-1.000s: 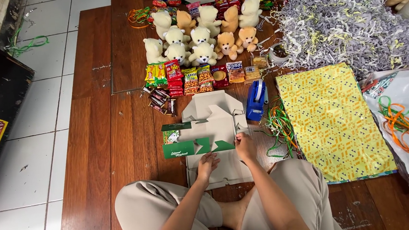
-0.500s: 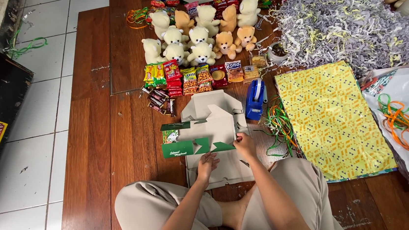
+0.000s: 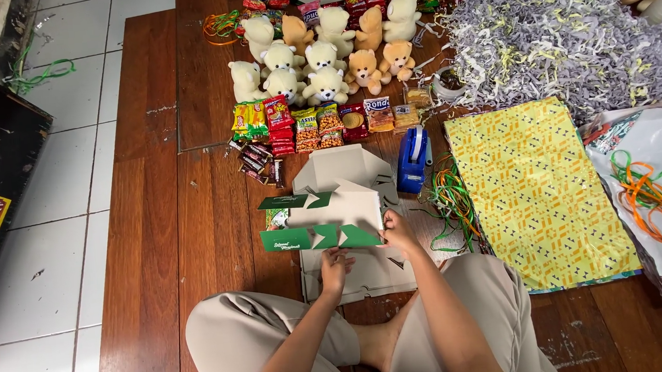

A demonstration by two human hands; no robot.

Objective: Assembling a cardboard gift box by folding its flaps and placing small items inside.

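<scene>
On wood floor (image 3: 151,226): cardboard box (image 3: 341,209) gripped between both hands' fingers (image 3: 386,225).

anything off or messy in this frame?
Mostly orderly: plush bears and snack packets sit in rows. Odd bits: a green ribbon scrap lies alone on the tiles far left, and ribbon strands sprawl tangled beside the tape dispenser. No damage visible.

Matt grey cardboard box (image 3: 345,209), glossy snack packets (image 3: 317,123), seemingly plush bears (image 3: 319,55)

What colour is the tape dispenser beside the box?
Blue; the tape dispenser shows best in the head view.
</scene>
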